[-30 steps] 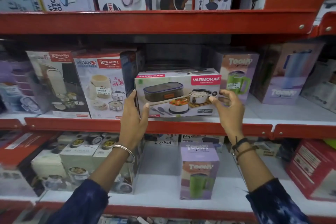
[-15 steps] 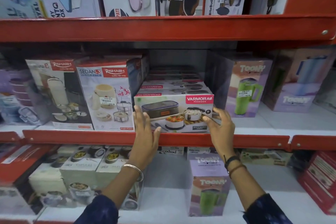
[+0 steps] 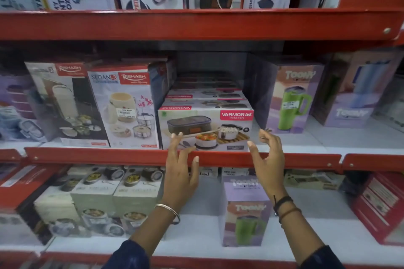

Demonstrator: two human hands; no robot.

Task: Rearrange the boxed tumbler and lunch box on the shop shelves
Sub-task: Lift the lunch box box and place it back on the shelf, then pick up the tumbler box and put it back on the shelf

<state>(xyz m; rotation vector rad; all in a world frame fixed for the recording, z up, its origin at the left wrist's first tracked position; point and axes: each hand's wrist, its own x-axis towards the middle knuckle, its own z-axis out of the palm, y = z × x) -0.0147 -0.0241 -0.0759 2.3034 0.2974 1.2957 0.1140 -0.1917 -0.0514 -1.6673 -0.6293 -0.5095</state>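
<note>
- The lunch box now sits down on the middle shelf, no longer lifted.
- The left hand and right hand have let go, fingers spread apart.

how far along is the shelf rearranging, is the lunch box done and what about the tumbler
Done, it seems: the Varmora lunch box sits flat on the middle shelf, in front of matching boxes. In hand: nothing; the left hand only brushes its front with its fingertips, and the right hand is open, just clear of the box's right edge. Left: the boxed tumbler stands untouched on the lower shelf, probably next to move.
</note>
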